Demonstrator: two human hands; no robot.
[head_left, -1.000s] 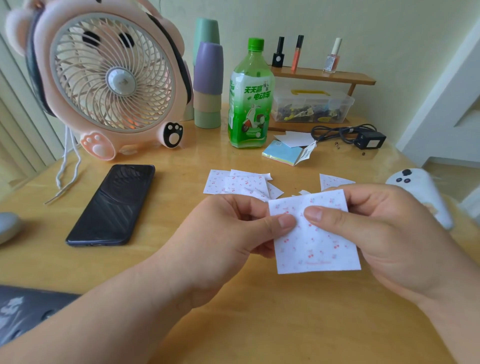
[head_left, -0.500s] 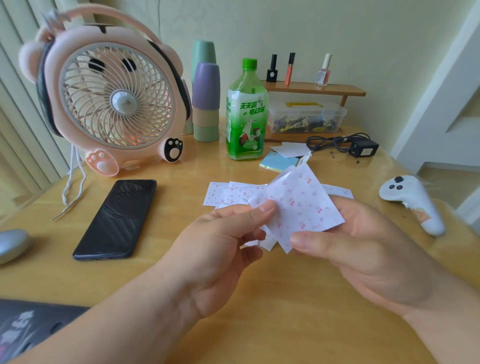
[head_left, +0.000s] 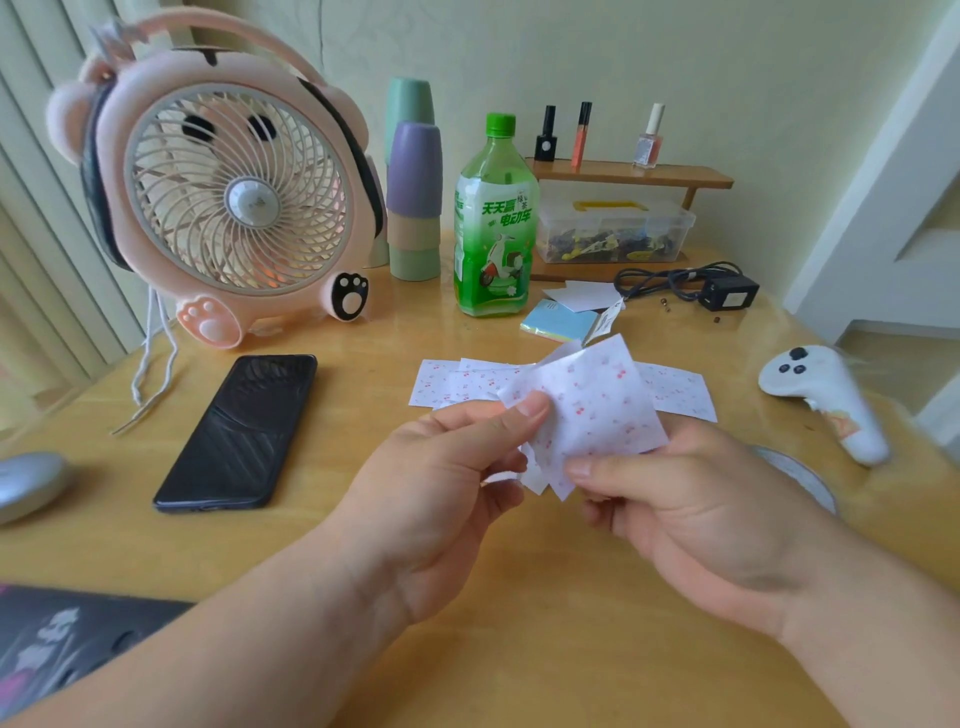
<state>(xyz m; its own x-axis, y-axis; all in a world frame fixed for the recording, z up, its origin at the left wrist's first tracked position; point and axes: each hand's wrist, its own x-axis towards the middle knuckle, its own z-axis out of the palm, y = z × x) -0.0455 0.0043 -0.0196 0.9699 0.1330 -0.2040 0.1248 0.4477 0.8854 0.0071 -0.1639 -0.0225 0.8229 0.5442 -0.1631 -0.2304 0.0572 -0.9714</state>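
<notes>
One cherry-print paper square (head_left: 597, 405) is held at the centre of the frame, just above the surface (head_left: 519, 597). It is tilted so that a corner points up, and being square it has no long axis. It sits between the two hands, equally close to both. The left hand (head_left: 447, 493) pinches its left corner and the right hand (head_left: 701, 509) pinches its lower edge. Behind it, at least three loose matching sheets (head_left: 447, 384) overlap on the surface. One phone (head_left: 239, 431) lies at the left, and one green bottle (head_left: 496, 223) stands further up.

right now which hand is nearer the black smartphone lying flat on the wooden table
Left. The left hand sits just right of the black smartphone, not touching it; the right hand is farther right, both pinching the white cherry-print paper square.
</notes>
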